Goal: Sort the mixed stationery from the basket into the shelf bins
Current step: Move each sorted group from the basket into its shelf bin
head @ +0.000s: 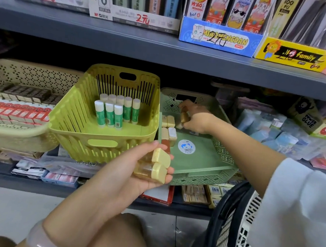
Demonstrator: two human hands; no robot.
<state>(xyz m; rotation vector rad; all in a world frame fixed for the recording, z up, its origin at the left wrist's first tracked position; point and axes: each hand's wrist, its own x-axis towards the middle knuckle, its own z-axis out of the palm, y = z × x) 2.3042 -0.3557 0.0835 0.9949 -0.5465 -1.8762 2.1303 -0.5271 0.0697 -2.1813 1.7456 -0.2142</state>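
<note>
My left hand (135, 171) holds two small amber bottles with cream caps (156, 167) in front of the shelf. My right hand (195, 119) reaches into the pale green bin (203, 164) and grips another amber bottle (184, 116) near its back wall. Several like bottles (168, 128) stand in a row at the bin's left side. The white-and-black basket (247, 225) sits at the lower right, its contents hidden.
A yellow-green bin (102, 144) to the left holds green-and-white glue sticks (116, 110). A beige bin (13, 132) with small boxes stands further left. Glue packs (273, 131) fill the shelf to the right. Display boxes (220, 36) line the upper shelf.
</note>
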